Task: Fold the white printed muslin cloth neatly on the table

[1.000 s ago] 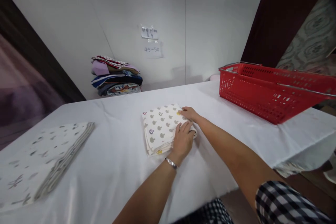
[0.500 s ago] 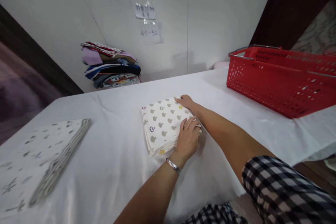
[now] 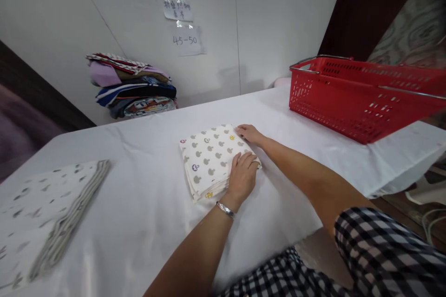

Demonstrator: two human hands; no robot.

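A: Locate the cloth.
B: The folded mushroom-print cloth (image 3: 214, 153) lies flat on the white-covered table (image 3: 146, 167), directly beneath the left hand (image 3: 241, 177) and extending leftward from both hands.

A: State the grip.
B: Left hand: fingers slightly spread, laid over the nearer right-hand part. Right hand (image 3: 251, 135): fingertips at the far right corner. I cannot tell whether either thumb pinches the layers.

A: Orientation?
B: Set askew. The near edge, with stacked layers showing, runs from lower left up toward the left hand. The outline is nearly square, so from here I cannot settle the long axis.

A: Markings?
B: On the wall beyond the hands, the lower paper sheet (image 3: 190, 46) reads "45-50". The upper paper sheet (image 3: 177, 9) carries Chinese characters, partly blurred.

A: Adjacent items?
B: Red basket (image 3: 331, 102), right of the grip; second folded cloth (image 3: 52, 199), well to its left.
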